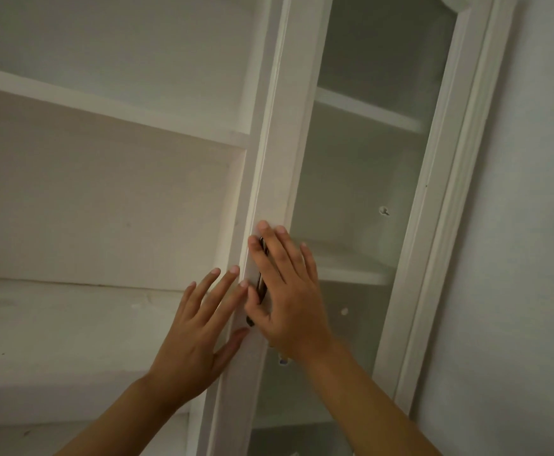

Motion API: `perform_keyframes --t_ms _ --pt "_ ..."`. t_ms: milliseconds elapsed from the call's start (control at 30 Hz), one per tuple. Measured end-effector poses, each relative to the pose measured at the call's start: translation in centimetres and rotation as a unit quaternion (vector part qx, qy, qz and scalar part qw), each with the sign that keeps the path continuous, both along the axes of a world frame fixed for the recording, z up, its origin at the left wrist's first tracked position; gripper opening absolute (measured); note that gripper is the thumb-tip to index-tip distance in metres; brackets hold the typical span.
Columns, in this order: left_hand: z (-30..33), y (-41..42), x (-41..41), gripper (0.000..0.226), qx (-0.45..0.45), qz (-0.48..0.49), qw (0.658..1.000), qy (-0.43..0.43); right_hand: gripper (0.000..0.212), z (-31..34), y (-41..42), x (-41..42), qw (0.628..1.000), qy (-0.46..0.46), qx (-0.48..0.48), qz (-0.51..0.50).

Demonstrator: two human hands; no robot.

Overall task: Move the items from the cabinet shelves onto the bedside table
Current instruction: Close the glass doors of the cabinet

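Observation:
A white cabinet stands open on the left, showing its upper shelf (104,106) and lower shelf (71,324). I see no loose items in this view. The glass door's white stile (285,143) runs up the middle and carries a dark metal handle (261,284). My right hand (288,301) lies flat on the stile over the handle, fingers straight. My left hand (190,340) has straight fingers too, its fingertips and thumb touching the door's left edge just beside the handle.
Behind the glass pane (361,192) more white shelves (351,274) show. The door's moulded outer frame (449,192) meets a pale wall (532,225) on the right. A small peg hole (384,211) marks the inner side panel.

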State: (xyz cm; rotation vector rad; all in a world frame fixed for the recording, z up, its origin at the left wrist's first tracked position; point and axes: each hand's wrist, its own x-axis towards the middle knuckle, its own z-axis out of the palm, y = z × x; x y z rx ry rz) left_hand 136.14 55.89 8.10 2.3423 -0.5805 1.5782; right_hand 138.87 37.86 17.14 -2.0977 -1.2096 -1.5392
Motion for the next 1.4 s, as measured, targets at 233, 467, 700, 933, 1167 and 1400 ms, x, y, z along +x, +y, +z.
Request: perform_keyframes --t_ms 233,467,700,933,1167,1400 --pt "0.3 1.3 1.1 0.072 0.024 0.009 1.000 -0.010 0.067 0.4 -0.1 1.1 1.000 -0.019 -0.012 0.000" --pt "0.1 1.6 2.1 0.074 0.019 -0.010 1.000 -0.021 0.063 0.6 -0.1 2.2 0.999 -0.042 -0.012 0.014" --pt "0.1 1.8 2.8 0.074 0.011 -0.035 0.999 -0.025 0.063 0.6 0.1 2.9 0.999 -0.046 -0.016 0.023" --pt "0.2 2.1 3.5 0.076 0.008 -0.041 0.999 -0.014 0.063 0.8 0.3 3.2 0.999 -0.041 -0.022 0.003" --pt "0.2 2.4 3.8 0.072 0.005 -0.040 0.999 -0.015 0.064 0.4 0.8 3.5 0.999 -0.032 -0.013 0.003" --pt "-0.1 2.5 4.6 0.074 0.002 -0.062 0.998 -0.018 0.063 0.5 1.0 4.0 0.999 -0.035 -0.011 0.010"
